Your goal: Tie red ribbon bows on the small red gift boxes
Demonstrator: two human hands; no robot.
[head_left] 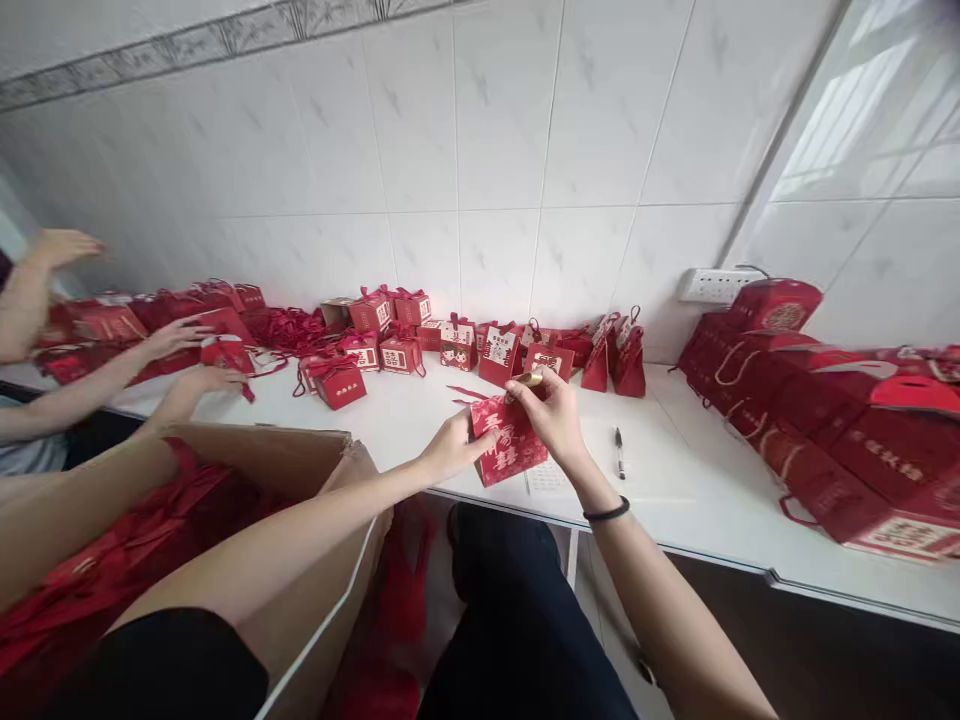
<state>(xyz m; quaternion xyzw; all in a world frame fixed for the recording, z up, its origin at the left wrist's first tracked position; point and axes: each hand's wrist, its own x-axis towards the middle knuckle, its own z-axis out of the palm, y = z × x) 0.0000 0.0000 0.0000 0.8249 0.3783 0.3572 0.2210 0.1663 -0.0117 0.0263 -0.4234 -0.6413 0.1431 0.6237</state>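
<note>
A small red gift box (510,447) with pale printed characters is held tilted above the front of the table, between my two hands. My left hand (455,446) grips its left side, fingers closed around the edge. At its top edge my right hand (551,405) has its thumb and fingers closed on the box's upper part. A small gold-coloured piece (531,379) shows by those fingers; whether it is part of the box or a separate thing, I cannot tell. Paper with writing (547,478) lies partly hidden under the box, and a pen (619,453) is just right of it.
Several finished-looking red boxes (405,355) stand along the wall. Larger red boxes (847,440) are stacked at right, near a power strip (716,286). An open cardboard carton (262,445) with red items is at left. Other people's hands (176,340) work beyond it.
</note>
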